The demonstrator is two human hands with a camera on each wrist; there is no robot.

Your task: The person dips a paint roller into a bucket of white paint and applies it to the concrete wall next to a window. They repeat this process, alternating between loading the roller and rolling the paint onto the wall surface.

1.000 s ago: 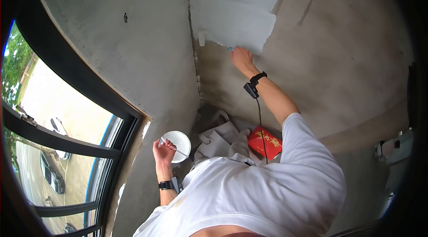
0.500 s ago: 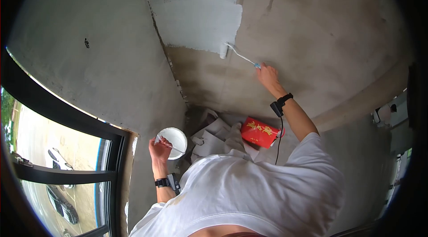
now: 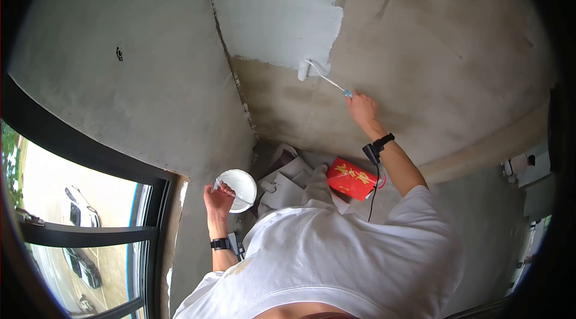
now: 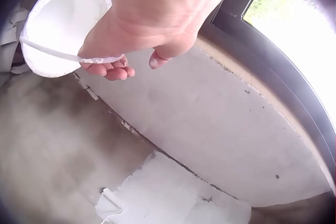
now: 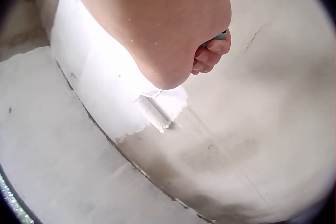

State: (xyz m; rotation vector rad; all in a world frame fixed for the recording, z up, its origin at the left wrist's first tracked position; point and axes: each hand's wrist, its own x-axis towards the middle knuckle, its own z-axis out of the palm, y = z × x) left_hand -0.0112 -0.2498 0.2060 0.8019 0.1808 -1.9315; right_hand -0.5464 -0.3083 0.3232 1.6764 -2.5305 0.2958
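Note:
The right hand (image 3: 363, 110) grips the blue handle (image 3: 347, 94) of a paint roller (image 3: 303, 70), whose white sleeve lies against the wall at the lower edge of the white paint (image 3: 282, 28). In the right wrist view the roller (image 5: 152, 113) touches the paint's edge, and the curled fingers of the right hand (image 5: 210, 55) wrap the handle. Held by its thin handle, a white bucket (image 3: 245, 182) hangs at the left hand (image 3: 218, 200). The left wrist view shows the bucket (image 4: 63, 24) tilted in view, its handle strip across the curled fingers of the left hand (image 4: 147, 19).
A red box with gold characters (image 3: 353, 178) lies on the floor beside crumpled pale sheets (image 3: 283, 190) in the corner. A dark-framed window (image 3: 90, 235) stands at the left, with parked cars outside. A black cable hangs from the right wrist's camera.
The camera view has shifted since a second ago. The roller has moved from near the wall corner to the right, and now sits on a fresh white patch. The left hand still holds the bucket.

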